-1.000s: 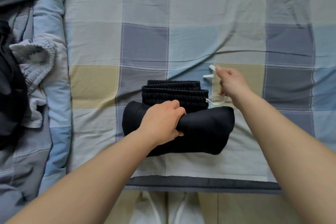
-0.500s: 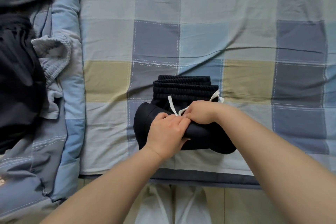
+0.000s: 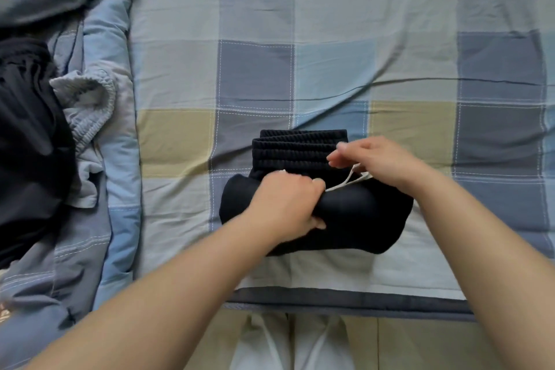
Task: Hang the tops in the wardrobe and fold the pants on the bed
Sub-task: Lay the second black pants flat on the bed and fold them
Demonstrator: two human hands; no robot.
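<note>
The folded pair of black knit pants with a ribbed elastic waistband (image 3: 312, 189) lies near the front edge of the bed covered in a blue, grey and yellow checked sheet (image 3: 330, 39), waistband pointing away from the person; the left hand (image 3: 285, 204) is curled over the near fold, fingers on top and thumb tucked under its edge, gripping the roll of fabric; the right hand (image 3: 375, 159) sits over the right end of the waistband with fingers loosely bent, and the white flat drawstring cord (image 3: 345, 182) runs from beneath it toward the left knuckles, though whether those fingers actually pinch the cord I cannot tell, the frame being blurred there

The likely trouble, as I judge it: the bundle is thick and springy, so easing the left grip too soon would let the fold flop open; the loose cord could stay trailing outside the fold if it is not tucked in, or snag and drag the waistband askew if pulled hard; the pants lie close to the mattress edge, so a push toward the person might slide them off; the crumpled heap of grey and black clothes (image 3: 45, 129) at the left waits unsorted on a blue quilt (image 3: 114, 159)

No brand, label or readable writing shows on anything
</note>
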